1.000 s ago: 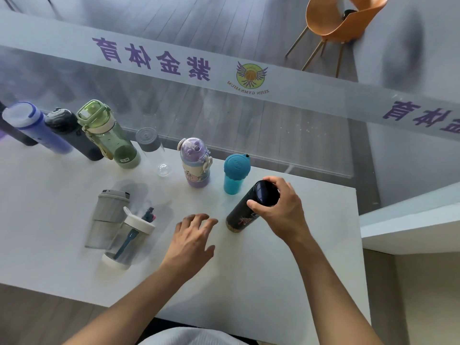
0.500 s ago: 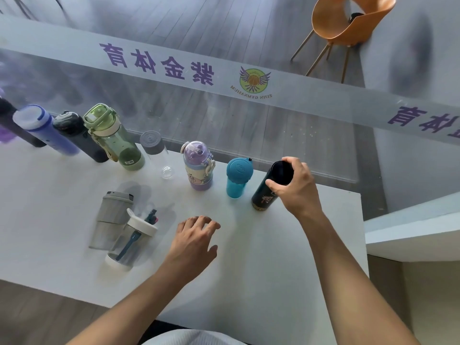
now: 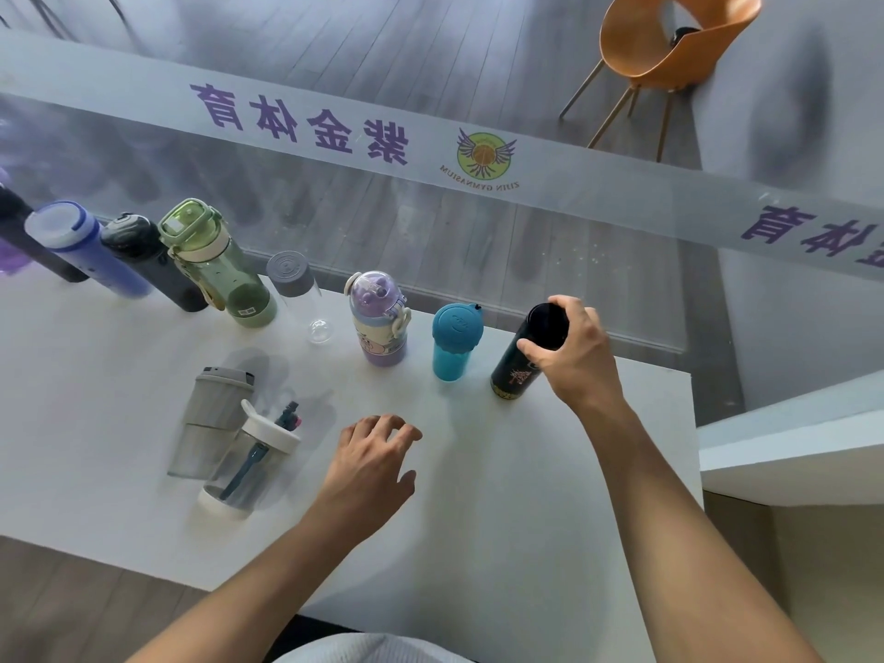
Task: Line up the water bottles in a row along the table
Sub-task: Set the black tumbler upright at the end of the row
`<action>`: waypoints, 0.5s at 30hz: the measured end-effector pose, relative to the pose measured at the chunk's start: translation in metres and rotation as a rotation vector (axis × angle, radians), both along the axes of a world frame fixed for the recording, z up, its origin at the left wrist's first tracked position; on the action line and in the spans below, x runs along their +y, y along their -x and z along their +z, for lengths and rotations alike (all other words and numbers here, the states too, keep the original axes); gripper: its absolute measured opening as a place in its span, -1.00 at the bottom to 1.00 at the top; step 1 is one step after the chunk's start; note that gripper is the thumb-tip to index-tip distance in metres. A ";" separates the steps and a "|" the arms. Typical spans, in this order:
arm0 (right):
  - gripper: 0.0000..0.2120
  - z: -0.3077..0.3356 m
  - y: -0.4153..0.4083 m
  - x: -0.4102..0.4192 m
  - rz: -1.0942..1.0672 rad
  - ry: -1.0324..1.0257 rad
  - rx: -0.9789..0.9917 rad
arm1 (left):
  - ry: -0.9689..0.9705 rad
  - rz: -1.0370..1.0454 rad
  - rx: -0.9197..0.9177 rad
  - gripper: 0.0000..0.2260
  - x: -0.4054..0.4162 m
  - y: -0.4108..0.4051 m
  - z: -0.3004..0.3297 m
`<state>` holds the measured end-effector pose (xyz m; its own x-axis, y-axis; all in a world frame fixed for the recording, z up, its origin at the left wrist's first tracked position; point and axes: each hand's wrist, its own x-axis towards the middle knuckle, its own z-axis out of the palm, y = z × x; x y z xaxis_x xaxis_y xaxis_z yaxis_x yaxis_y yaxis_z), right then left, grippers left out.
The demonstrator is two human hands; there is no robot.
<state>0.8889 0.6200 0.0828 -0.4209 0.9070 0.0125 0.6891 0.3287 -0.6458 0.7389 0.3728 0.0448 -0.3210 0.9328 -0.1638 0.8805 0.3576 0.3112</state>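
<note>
Along the far edge of the white worktop [image 3: 550, 495], a row of bottles stands beside a glass partition. From left to right, the row holds a dark bottle [image 3: 28, 246] at the frame edge, a blue bottle [image 3: 86, 253], a black bottle [image 3: 148, 263], a green bottle [image 3: 220, 270], a clear bottle with a grey cap [image 3: 301, 299], a purple child's bottle [image 3: 380, 320], a teal bottle [image 3: 457, 339] and a black flask [image 3: 524, 358]. The right hand [image 3: 571, 351] grips the top of the black flask, fingers wrapped around its cap; the flask base rests on the worktop just right of the teal bottle. The left hand [image 3: 370, 464] holds nothing, with fingers loosely curled and fingertips on or just above the worktop. Nearer and to the left, a grey tumbler [image 3: 210, 418] and a white-lidded shaker bottle [image 3: 253, 459] stand apart from the row, touching each other.
</note>
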 end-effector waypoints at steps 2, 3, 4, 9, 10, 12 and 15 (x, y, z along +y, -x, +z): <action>-0.38 0.000 -0.001 -0.002 0.012 -0.001 -0.006 | -0.002 -0.001 0.005 -0.61 0.000 0.000 0.000; -0.37 0.000 -0.001 -0.003 0.016 0.004 -0.011 | -0.001 0.000 0.005 -0.61 0.001 -0.001 0.000; -0.37 0.001 -0.001 -0.003 0.017 0.007 -0.016 | 0.000 0.000 0.005 -0.61 0.001 -0.001 0.000; -0.33 0.002 0.000 -0.006 0.011 0.017 -0.036 | -0.004 0.006 0.004 -0.62 -0.003 -0.001 0.000; -0.31 0.002 0.001 -0.008 0.005 0.003 -0.046 | -0.005 0.007 0.005 -0.61 -0.005 0.000 0.000; -0.28 0.005 0.005 -0.012 -0.014 -0.089 -0.076 | -0.002 0.013 0.004 -0.61 -0.010 0.003 0.000; -0.36 0.012 0.015 -0.027 -0.066 -0.264 -0.042 | 0.009 0.025 0.012 -0.62 -0.021 0.012 0.001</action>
<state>0.8741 0.5935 0.0951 -0.3660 0.9001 0.2364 0.7389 0.4355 -0.5141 0.7269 0.3515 0.0462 -0.3459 0.9232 -0.1678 0.8750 0.3819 0.2976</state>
